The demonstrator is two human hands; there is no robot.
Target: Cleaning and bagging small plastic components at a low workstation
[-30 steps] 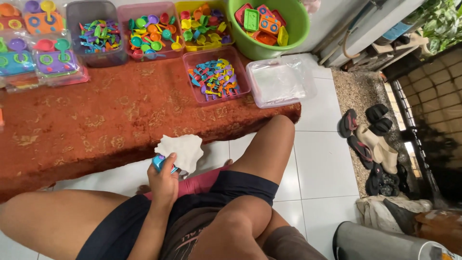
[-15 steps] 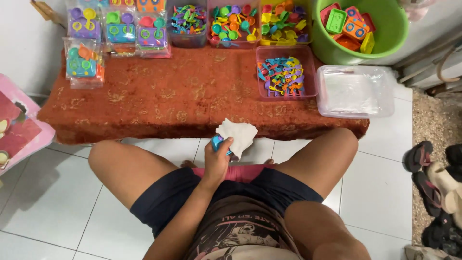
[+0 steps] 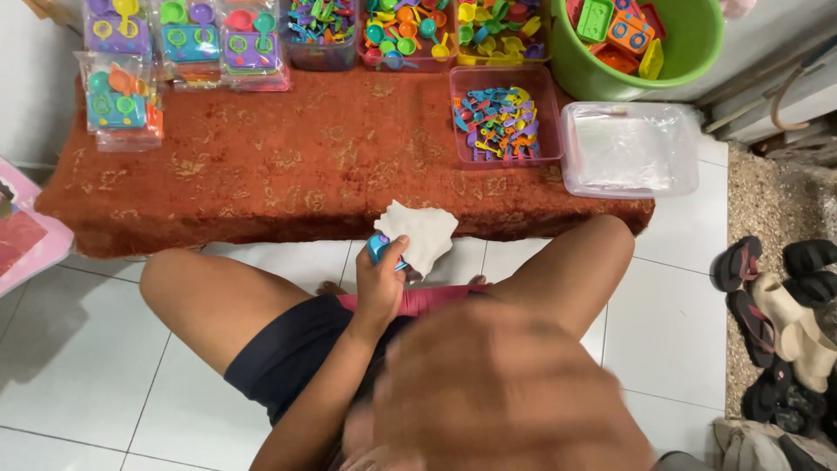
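A seated person's left hand [image 3: 381,283] closes around a white bag [image 3: 421,234] and small blue toy [image 3: 377,248] just off the red-clothed table's [image 3: 288,174] front edge; the loosely pinched bag could slip floorward, while the blurred right hand [image 3: 497,392] is unreadable.

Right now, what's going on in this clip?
A person sits on a tiled floor at a low table with a rust-red cloth. Their left hand grips a small blue toy and a white bag. A blurred shape, probably the right hand, fills the foreground. Trays of toys line the table.
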